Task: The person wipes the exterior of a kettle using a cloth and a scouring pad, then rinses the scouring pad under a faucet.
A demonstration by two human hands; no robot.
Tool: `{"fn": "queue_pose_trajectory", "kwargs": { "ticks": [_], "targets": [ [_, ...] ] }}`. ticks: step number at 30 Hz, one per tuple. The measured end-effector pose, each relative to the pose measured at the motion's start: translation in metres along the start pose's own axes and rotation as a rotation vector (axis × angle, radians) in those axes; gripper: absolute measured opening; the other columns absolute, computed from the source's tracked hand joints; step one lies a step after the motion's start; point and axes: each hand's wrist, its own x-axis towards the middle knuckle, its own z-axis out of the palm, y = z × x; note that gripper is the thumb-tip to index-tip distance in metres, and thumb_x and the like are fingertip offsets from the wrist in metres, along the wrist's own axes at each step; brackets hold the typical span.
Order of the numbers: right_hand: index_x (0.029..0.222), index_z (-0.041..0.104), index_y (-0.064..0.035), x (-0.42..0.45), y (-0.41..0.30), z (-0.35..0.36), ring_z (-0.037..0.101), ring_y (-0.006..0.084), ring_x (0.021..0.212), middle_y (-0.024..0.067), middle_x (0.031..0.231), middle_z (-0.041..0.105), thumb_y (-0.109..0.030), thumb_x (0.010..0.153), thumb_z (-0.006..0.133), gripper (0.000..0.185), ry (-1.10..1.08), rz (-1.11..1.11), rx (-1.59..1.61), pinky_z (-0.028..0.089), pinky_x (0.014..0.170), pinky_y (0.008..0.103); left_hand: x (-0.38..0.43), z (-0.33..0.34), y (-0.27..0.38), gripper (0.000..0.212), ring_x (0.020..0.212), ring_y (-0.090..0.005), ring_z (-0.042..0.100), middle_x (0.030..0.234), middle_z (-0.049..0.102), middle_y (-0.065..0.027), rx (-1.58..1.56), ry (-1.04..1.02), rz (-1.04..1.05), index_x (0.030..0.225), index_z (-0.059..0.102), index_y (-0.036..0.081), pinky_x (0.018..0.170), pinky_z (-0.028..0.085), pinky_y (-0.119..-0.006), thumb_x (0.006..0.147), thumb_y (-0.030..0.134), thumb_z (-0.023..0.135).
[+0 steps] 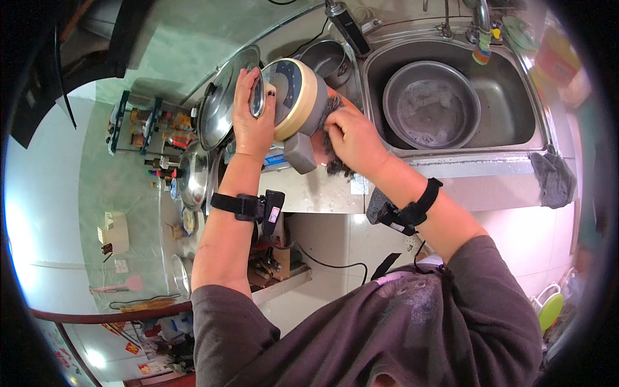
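Note:
A round cream-and-grey kitchen appliance (315,96), pot-like, is tilted above the counter left of the sink, its dark patterned face towards the left. My left hand (255,116) grips its left side, fingers spread upward and thumb by a cream projection. A blocky grey part (300,152), perhaps a handle, juts from the lower edge. Pressed to the grey side, my right hand (353,138) is closed on a dark, frayed scrubbing cloth (334,159). Part of the cloth is hidden behind my fingers.
In the steel sink (505,101) stands a metal basin (432,104) holding sudsy water, beside the faucet (482,29). Metal lids (220,104) lean at left. A small pot (325,58) and a black device (349,30) stand behind. A grey rag (553,179) drapes over the counter's front edge.

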Motion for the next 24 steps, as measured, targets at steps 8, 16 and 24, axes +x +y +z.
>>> {"fn": "queue_pose_trajectory", "kwargs": {
  "ticks": [8, 16, 24],
  "targets": [
    [0.074, 0.052, -0.0003, 0.009, 0.003, -0.002, 0.05, 0.0331, 0.073, 0.0158, 0.074, 0.052, 0.0, 0.067, 0.049, 0.008, 0.04, 0.097, -0.092, 0.041, 0.064, 0.0364, -0.001, 0.006, 0.003, 0.038, 0.116, -0.0289, 0.035, 0.118, 0.042, -0.0168, -0.044, 0.084, -0.071, 0.11, 0.045, 0.003, 0.093, 0.03, -0.033, 0.074, 0.001, 0.054],
    [0.083, 0.056, -0.0021, -0.02, 0.008, -0.017, 0.055, 0.0286, 0.078, 0.0155, 0.082, 0.056, -0.011, 0.072, 0.054, 0.014, -0.166, 0.339, 0.143, 0.043, 0.07, 0.0318, 0.002, 0.012, -0.003, 0.038, 0.115, -0.03, 0.036, 0.117, 0.043, -0.0186, 0.054, 0.138, -0.087, 0.11, 0.045, 0.003, 0.092, 0.031, -0.033, 0.073, 0.003, 0.054],
    [0.091, 0.059, -0.0035, 0.033, 0.04, -0.011, 0.051, 0.0293, 0.091, 0.0165, 0.094, 0.055, -0.017, 0.073, 0.055, 0.023, 0.031, 0.386, 0.08, 0.039, 0.08, 0.0328, 0.001, 0.018, 0.014, 0.04, 0.114, -0.0325, 0.034, 0.116, 0.042, -0.0193, 0.158, 0.197, -0.165, 0.11, 0.045, 0.002, 0.093, 0.03, -0.036, 0.073, 0.012, 0.056]
  ]
}}
